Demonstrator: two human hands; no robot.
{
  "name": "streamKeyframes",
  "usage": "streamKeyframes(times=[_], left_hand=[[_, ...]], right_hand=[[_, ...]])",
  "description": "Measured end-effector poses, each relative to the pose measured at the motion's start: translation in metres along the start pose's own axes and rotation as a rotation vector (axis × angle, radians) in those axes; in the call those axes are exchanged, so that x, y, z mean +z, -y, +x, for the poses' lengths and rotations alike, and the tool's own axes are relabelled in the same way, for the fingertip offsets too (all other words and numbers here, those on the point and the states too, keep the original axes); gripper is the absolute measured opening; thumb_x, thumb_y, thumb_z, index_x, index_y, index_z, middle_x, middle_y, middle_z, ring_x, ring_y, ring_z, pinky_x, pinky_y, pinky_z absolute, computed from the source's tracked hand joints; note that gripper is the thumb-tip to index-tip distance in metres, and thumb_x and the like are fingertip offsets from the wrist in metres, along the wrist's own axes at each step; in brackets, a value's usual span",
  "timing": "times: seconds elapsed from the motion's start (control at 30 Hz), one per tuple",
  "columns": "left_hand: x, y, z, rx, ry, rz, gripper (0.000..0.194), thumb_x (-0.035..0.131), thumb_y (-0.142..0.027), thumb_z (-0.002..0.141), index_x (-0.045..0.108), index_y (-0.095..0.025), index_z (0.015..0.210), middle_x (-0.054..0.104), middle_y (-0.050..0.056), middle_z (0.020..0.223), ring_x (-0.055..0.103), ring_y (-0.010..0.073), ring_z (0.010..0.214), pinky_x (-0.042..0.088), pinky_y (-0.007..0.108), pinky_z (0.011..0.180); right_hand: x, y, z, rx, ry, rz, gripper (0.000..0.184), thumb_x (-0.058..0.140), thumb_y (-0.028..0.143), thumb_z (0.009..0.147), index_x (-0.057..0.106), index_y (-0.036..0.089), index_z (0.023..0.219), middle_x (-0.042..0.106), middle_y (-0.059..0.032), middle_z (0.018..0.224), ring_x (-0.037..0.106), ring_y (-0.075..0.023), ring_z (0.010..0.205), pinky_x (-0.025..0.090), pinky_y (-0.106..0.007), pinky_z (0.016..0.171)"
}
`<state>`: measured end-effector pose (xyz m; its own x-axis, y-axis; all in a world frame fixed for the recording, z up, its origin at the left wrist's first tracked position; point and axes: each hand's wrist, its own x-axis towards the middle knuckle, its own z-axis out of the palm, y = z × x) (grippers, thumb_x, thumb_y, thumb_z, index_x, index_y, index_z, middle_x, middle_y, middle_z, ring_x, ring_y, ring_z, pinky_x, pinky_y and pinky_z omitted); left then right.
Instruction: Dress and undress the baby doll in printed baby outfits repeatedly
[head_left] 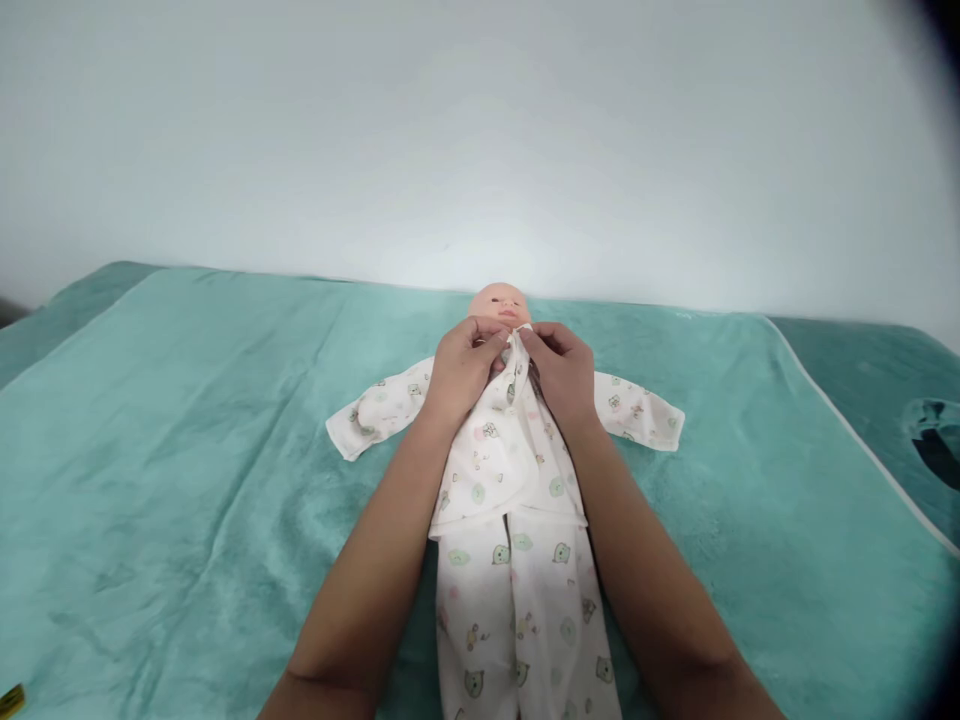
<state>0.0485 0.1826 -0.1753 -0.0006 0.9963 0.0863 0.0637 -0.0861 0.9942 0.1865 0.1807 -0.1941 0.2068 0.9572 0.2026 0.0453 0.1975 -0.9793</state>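
Here, nearest, printed trousers (525, 620) lie lengthwise on the teal blanket (225, 450), overlapped by the hem of a matching white top (499, 450). Farther up, both hands at the top's neck opening — left hand (461, 365) with fingers pinching the cloth at one side, right hand (568, 368) likewise at the other. Sleeves (641, 412) spread wide. Just beyond, the doll's head (499, 298), face up on the blanket — then pale wall (480, 140).

Indoor room, bedroom-like; whether home or training room cannot be told. Evidence: plush green blanket (225, 400) spread wide, far edge along a plain white wall (480, 130); darker green cloth (855, 365) showing at the far right corner; doll (498, 298) in printed pajamas (487, 480) lying near the far edge.
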Motion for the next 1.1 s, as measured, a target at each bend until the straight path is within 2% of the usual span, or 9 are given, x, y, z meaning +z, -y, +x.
streamKeyframes(times=[0.23,0.33,0.5,0.67,0.8,0.97,1.1], left_hand=[[0.0014,0.0027,0.0018,0.009,0.015,-0.103,0.006,0.064,-0.021,0.082,0.063,-0.018,0.088,0.058,-0.003,0.063,0.054,0.0087,0.056,0.041,0.020,0.055],[0.0015,0.0021,0.0024,-0.017,0.009,-0.164,0.011,0.064,-0.015,0.078,0.061,-0.018,0.088,0.060,-0.002,0.067,0.053,0.0075,0.053,0.039,0.019,0.050],[0.0003,0.0038,0.0023,-0.044,0.013,-0.190,0.012,0.062,-0.018,0.082,0.060,-0.020,0.094,0.058,-0.003,0.062,0.046,0.0070,0.045,0.032,0.019,0.041],[0.0003,0.0049,0.0027,-0.030,0.044,-0.166,0.012,0.063,-0.019,0.083,0.061,-0.020,0.095,0.059,-0.002,0.066,0.053,0.0080,0.053,0.033,0.017,0.042],[0.0000,0.0050,0.0041,-0.026,0.069,-0.176,0.012,0.066,-0.021,0.082,0.062,-0.019,0.092,0.061,-0.001,0.071,0.055,0.0074,0.054,0.033,0.017,0.041],[-0.0006,0.0050,0.0052,-0.026,0.048,-0.191,0.015,0.065,-0.026,0.086,0.059,-0.019,0.097,0.059,-0.002,0.065,0.054,0.0085,0.052,0.034,0.017,0.039],[-0.0013,0.0011,0.0041,-0.063,0.035,-0.209,0.024,0.072,-0.031,0.081,0.060,-0.019,0.097,0.061,-0.001,0.069,0.057,0.0094,0.056,0.035,0.017,0.040]], right_hand=[[0.0027,0.0011,-0.0046,-0.115,0.061,-0.138,0.015,0.067,0.032,0.082,0.074,0.023,0.090,0.075,-0.0026,0.094,0.068,-0.0193,0.087,0.053,-0.034,0.083],[0.0022,0.0014,-0.0060,-0.150,0.056,-0.170,0.013,0.066,0.031,0.082,0.075,0.024,0.089,0.076,-0.0021,0.094,0.069,-0.0197,0.087,0.054,-0.034,0.083],[0.0003,0.0009,-0.0059,-0.096,0.048,-0.188,0.017,0.067,0.035,0.082,0.078,0.024,0.088,0.077,-0.0013,0.089,0.070,-0.0198,0.083,0.053,-0.033,0.078],[0.0004,-0.0004,-0.0035,-0.036,0.016,-0.109,0.019,0.071,0.037,0.078,0.077,0.021,0.086,0.077,-0.0022,0.085,0.069,-0.0190,0.079,0.054,-0.031,0.074],[0.0009,0.0006,-0.0041,-0.043,0.007,-0.104,0.018,0.072,0.035,0.077,0.078,0.021,0.087,0.077,-0.0019,0.086,0.070,-0.0189,0.081,0.055,-0.032,0.077],[-0.0009,0.0014,-0.0045,-0.107,0.106,-0.100,0.015,0.072,0.033,0.080,0.080,0.024,0.089,0.077,-0.0020,0.099,0.070,-0.0193,0.093,0.055,-0.034,0.087],[-0.0049,0.0021,-0.0030,-0.182,0.236,-0.102,0.014,0.073,0.032,0.082,0.081,0.029,0.093,0.072,-0.0014,0.110,0.067,-0.0192,0.106,0.052,-0.035,0.097]])
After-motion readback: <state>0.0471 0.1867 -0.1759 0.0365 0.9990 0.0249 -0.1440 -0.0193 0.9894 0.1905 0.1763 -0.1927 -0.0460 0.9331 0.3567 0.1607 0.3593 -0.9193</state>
